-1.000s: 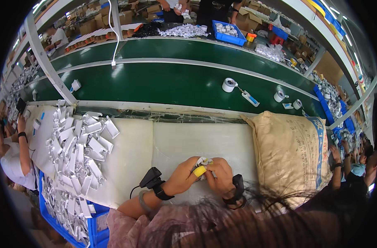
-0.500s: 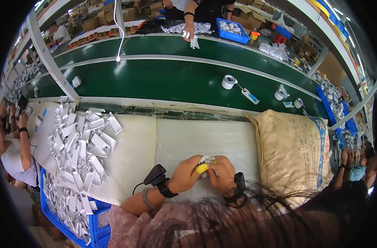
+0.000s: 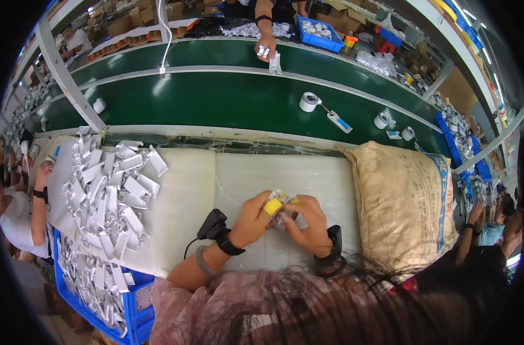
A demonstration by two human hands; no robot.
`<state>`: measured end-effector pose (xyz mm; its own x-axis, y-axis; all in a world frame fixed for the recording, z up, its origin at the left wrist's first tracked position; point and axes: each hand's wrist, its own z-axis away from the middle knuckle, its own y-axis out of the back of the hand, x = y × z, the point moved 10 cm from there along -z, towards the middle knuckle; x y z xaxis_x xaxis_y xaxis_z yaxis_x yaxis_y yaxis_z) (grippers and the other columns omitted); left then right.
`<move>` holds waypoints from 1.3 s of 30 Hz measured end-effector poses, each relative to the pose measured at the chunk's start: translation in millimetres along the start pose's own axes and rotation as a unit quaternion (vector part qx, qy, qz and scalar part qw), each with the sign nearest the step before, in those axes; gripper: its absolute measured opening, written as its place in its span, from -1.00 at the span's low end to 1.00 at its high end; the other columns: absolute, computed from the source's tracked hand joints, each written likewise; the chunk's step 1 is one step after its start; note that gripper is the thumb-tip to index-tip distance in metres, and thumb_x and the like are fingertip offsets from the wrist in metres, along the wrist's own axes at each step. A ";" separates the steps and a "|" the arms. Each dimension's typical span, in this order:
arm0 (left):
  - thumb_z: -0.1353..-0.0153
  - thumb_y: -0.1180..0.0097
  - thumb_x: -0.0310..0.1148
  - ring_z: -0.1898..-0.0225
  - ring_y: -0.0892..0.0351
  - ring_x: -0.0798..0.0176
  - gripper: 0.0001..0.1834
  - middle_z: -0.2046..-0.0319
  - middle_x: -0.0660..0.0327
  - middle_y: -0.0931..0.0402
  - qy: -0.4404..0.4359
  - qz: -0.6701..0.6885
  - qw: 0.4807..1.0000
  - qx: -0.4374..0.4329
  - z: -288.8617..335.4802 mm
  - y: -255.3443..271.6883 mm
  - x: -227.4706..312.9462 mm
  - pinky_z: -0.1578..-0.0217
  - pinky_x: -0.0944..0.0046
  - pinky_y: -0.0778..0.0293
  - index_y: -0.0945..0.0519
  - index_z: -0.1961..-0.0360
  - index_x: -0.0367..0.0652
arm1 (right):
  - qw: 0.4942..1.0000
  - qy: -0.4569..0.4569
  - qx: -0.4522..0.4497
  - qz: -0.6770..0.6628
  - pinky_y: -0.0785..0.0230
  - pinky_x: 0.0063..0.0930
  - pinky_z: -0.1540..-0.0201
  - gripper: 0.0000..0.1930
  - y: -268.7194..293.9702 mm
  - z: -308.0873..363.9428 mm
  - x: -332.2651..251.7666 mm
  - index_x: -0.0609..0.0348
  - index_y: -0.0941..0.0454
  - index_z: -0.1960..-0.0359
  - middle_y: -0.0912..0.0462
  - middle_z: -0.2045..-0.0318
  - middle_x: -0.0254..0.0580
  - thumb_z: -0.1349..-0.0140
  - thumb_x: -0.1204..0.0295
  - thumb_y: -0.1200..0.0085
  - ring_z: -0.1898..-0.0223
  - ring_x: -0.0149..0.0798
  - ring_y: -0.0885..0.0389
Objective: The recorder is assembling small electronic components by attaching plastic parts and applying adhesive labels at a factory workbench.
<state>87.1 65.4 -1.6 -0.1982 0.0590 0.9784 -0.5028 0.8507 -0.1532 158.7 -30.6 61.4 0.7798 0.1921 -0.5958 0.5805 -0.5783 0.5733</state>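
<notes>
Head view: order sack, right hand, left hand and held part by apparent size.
1. Sack
2. Left hand and right hand: look alike, unranked
3. Held part, partly covered

The tabletop (image 3: 285,172) spans the middle of the frame, the belt (image 3: 216,98) behind it across the upper half. On the tabletop at left lies a pile of brackets (image 3: 140,195); below it, lower left, a bin (image 3: 138,325) holds more. A sack (image 3: 397,201) lies at right. Between pile and sack, a part (image 3: 272,206) sits between left hand (image 3: 253,221) and right hand (image 3: 311,221). On the belt, right of centre, rests a cylinder (image 3: 309,103); beyond, top centre-right, a tray (image 3: 321,42).
</notes>
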 end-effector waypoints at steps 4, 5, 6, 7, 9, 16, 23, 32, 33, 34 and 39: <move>-0.42 0.18 -0.22 0.55 -0.50 0.39 -0.67 0.40 0.15 -0.55 0.023 0.119 0.987 0.107 -9.4 34.9 -5.4 0.62 0.39 -0.45 -0.43 -0.01 -0.23 | 0.962 -0.131 0.049 -0.234 -0.16 -0.20 -0.26 -0.50 11.7 -28.5 42.6 0.19 -0.33 -0.17 -0.39 -0.14 -0.07 -0.18 0.51 -0.14 -0.22 -0.09 -0.32; -0.42 0.18 -0.22 0.55 -0.50 0.39 -0.67 0.40 0.15 -0.55 0.027 0.120 0.987 0.102 -10.3 36.1 -5.0 0.62 0.39 -0.45 -0.43 -0.01 -0.23 | 0.922 -0.173 0.068 -0.339 -0.09 -0.18 -0.31 -0.45 7.3 -40.1 63.3 0.20 -0.24 -0.26 -0.31 -0.23 -0.09 -0.24 0.43 -0.11 -0.28 -0.10 -0.24; -0.43 0.19 -0.22 0.56 -0.49 0.38 -0.67 0.39 0.13 -0.54 0.030 0.140 0.982 0.123 -10.0 42.7 -7.1 0.62 0.38 -0.45 -0.42 -0.03 -0.22 | 0.884 -0.213 0.069 -0.410 -0.08 -0.12 -0.31 -0.39 1.4 -55.8 83.2 0.19 -0.16 -0.31 -0.26 -0.26 -0.08 -0.27 0.31 -0.09 -0.32 -0.07 -0.18; -0.43 0.19 -0.23 0.57 -0.49 0.36 -0.67 0.38 0.11 -0.54 0.030 0.160 0.976 0.143 -8.8 46.7 -6.9 0.62 0.38 -0.45 -0.41 -0.04 -0.22 | 0.840 -0.247 0.071 -0.477 -0.07 -0.07 -0.32 -0.32 -1.0 -73.4 101.5 0.18 -0.08 -0.36 -0.20 -0.29 -0.06 -0.31 0.20 -0.06 -0.36 -0.04 -0.11; -0.43 0.19 -0.23 0.58 -0.49 0.36 -0.66 0.36 0.10 -0.54 0.027 0.160 0.977 0.136 -10.3 43.9 -9.3 0.63 0.38 -0.45 -0.39 -0.07 -0.21 | 0.765 -0.300 0.073 -0.565 -0.04 0.10 -0.31 -0.17 -13.3 -103.6 145.4 0.19 0.04 -0.39 -0.05 -0.35 -0.05 -0.26 -0.01 -0.06 -0.38 -0.01 -0.02; -0.41 0.16 -0.24 0.58 -0.48 0.37 -0.65 0.35 0.12 -0.53 0.034 0.188 0.974 0.119 -11.6 38.4 -17.1 0.66 0.38 -0.42 -0.31 -0.11 -0.19 | 0.769 -0.371 0.084 -0.514 -0.05 0.28 -0.27 0.22 -35.7 -182.0 216.3 0.19 0.35 -0.42 0.31 -0.42 0.07 0.00 -0.25 -0.19 -0.42 0.17 0.18; -0.37 0.16 -0.37 0.58 -0.45 0.40 -0.71 0.35 0.18 -0.51 0.046 0.175 0.978 0.101 -10.8 30.4 -13.9 0.66 0.41 -0.36 -0.35 -0.06 -0.23 | 0.741 -0.391 0.148 -0.526 -0.07 0.31 -0.25 0.19 -48.5 -246.1 252.6 -0.03 0.29 -0.44 0.30 -0.40 0.10 0.05 -0.22 -0.25 -0.41 0.20 0.18; -0.36 0.08 -0.36 0.56 -0.42 0.46 -0.71 0.33 0.26 -0.50 0.084 0.203 0.969 0.110 -2.5 34.4 -18.8 0.63 0.43 -0.33 -0.36 -0.07 -0.18 | 0.736 -0.348 0.098 -0.572 -0.45 -0.01 -0.07 -0.41 -80.8 -299.6 263.9 0.26 -0.29 -0.12 -0.36 0.01 0.04 -0.26 0.04 -0.09 -0.04 0.08 -0.48; -0.36 0.09 -0.37 0.55 -0.42 0.45 -0.71 0.32 0.26 -0.49 0.091 0.201 0.969 0.110 0.5 34.4 -19.1 0.63 0.43 -0.33 -0.36 -0.07 -0.17 | 0.735 -0.349 0.097 -0.573 -0.45 -0.01 -0.07 -0.41 -86.1 -300.1 264.4 0.26 -0.29 -0.12 -0.36 0.01 0.04 -0.26 0.04 -0.09 -0.04 0.08 -0.48; -0.35 0.09 -0.38 0.54 -0.43 0.45 -0.71 0.32 0.27 -0.49 0.095 0.198 0.971 0.098 -4.1 29.5 -18.5 0.63 0.43 -0.33 -0.36 -0.07 -0.16 | 0.758 -0.362 0.116 -0.530 -0.50 -0.10 -0.04 -0.52 -74.5 -300.5 284.6 0.24 -0.35 -0.06 -0.40 0.04 0.01 -0.28 0.13 -0.08 -0.01 0.01 -0.52; -0.37 0.13 -0.39 0.55 -0.45 0.42 -0.73 0.35 0.23 -0.49 0.083 0.185 0.975 0.089 -7.1 27.9 -14.1 0.62 0.41 -0.38 -0.37 -0.05 -0.19 | 0.768 -0.384 0.142 -0.493 -0.63 -0.30 0.21 -0.74 -49.3 -284.0 299.1 0.27 -0.42 0.06 -0.55 0.26 -0.01 -0.33 0.35 -0.02 0.26 -0.17 -0.65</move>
<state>81.8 92.0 -18.7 -0.2626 0.4410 0.8583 -0.5631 0.6523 -0.5074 429.9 280.5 14.7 -0.4363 0.1861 -0.8804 0.6411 -0.6222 -0.4493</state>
